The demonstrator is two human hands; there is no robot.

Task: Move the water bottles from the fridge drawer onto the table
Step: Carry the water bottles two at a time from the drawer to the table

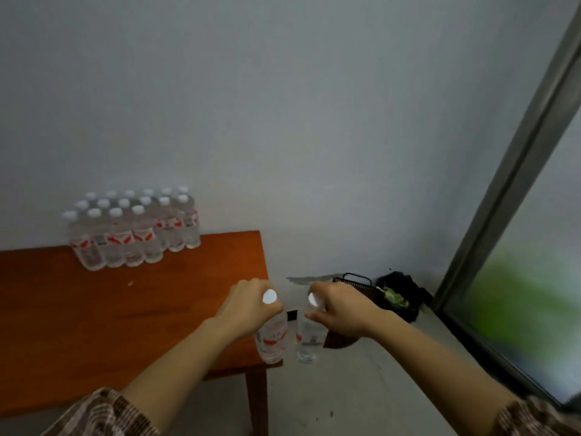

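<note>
My left hand [248, 305] grips the neck of a clear water bottle [273, 338] with a white cap and red label, held upright over the right end of the brown wooden table [94, 316]. My right hand [338, 309] grips a second bottle [309, 338] by its neck, just past the table's right edge, above the floor. Both bottles hang side by side, close together. Several more bottles [135, 229] of the same kind stand in tight rows at the table's back edge against the wall. The fridge drawer is out of sight.
A dark wire basket [356, 283] and a black bag with green scraps [397, 298] sit on the floor by the wall corner. A frosted window with a metal frame [509, 184] runs along the right. A table leg [256, 401] stands below the bottles.
</note>
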